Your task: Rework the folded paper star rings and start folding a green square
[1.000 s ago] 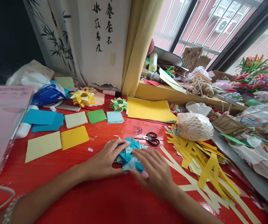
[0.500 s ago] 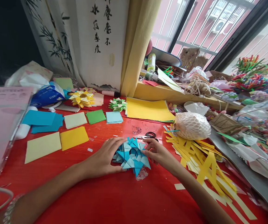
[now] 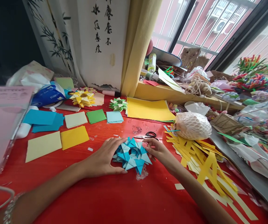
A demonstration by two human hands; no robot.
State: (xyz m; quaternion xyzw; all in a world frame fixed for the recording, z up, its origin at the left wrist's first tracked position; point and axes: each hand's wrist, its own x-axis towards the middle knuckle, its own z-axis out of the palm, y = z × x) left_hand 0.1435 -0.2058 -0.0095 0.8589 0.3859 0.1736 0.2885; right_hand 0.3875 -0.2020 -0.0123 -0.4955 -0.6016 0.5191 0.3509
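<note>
Two bare hands are closing in on a blue folded-paper star ring point(image 3: 132, 154) that is lying on the red table point(image 3: 115, 199), just in front of the person: the left hand point(image 3: 103, 158) is cupping its left edge, fingers curved over the top points and thumb pressing at the lower rim, while the right hand point(image 3: 158, 151) is pinching the right edge between fingertips and thumb. A pair of black-handled scissors point(image 3: 146, 135) is lying just beyond the ring, almost touching the right fingers. A heap of yellow paper strips point(image 3: 201, 158) is spreading out to the right, with a round object in white foam netting point(image 3: 192, 126) sitting on its far end. Squares of coloured paper point(image 3: 74, 137) are lying to the left, a yellow folded star point(image 3: 82, 98) and a green one point(image 3: 118, 104) are resting near the curtain point(image 3: 138, 46), and a large yellow sheet point(image 3: 149, 109) is lying beside them
</note>
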